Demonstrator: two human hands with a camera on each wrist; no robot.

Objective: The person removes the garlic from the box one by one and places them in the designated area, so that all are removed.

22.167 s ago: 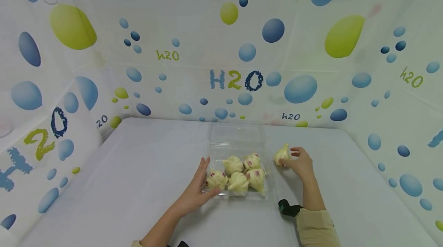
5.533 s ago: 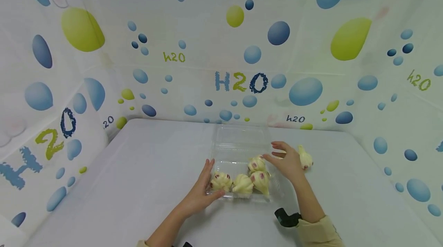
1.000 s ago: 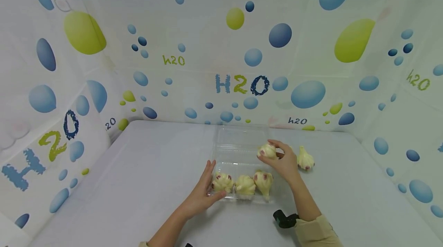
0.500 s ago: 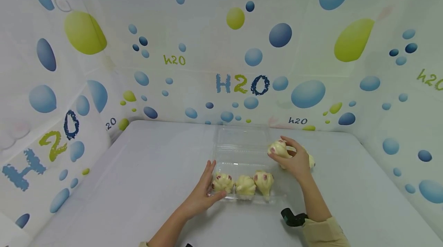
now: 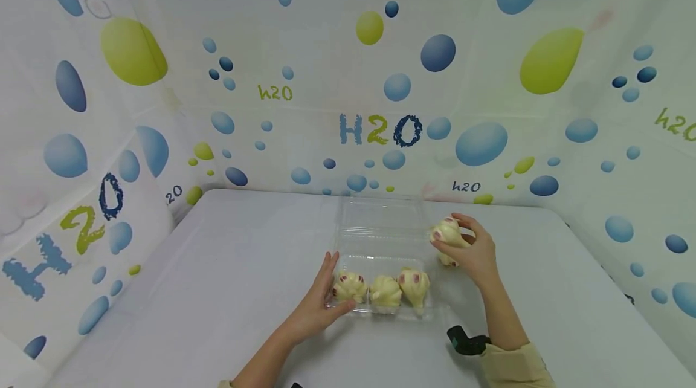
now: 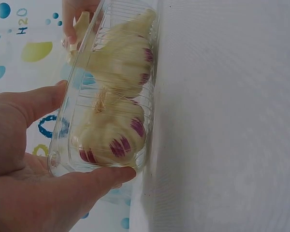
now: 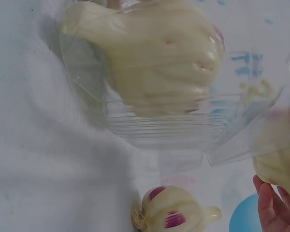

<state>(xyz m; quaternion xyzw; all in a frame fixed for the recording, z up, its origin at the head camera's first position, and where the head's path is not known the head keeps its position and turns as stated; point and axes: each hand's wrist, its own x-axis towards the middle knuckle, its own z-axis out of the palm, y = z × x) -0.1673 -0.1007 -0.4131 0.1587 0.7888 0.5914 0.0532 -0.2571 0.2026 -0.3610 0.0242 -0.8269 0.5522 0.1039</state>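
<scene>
While the left hand, fingers spread, touches a rectangular clear-plastic box towards the table's far edge, the right hand pinches a rounded, cream-and-purple garlic bulb beyond the box's right edge.

Five garlic bulbs are showing: three are lying in one clear container, two outside; one left hand and one right hand are appearing.
</scene>
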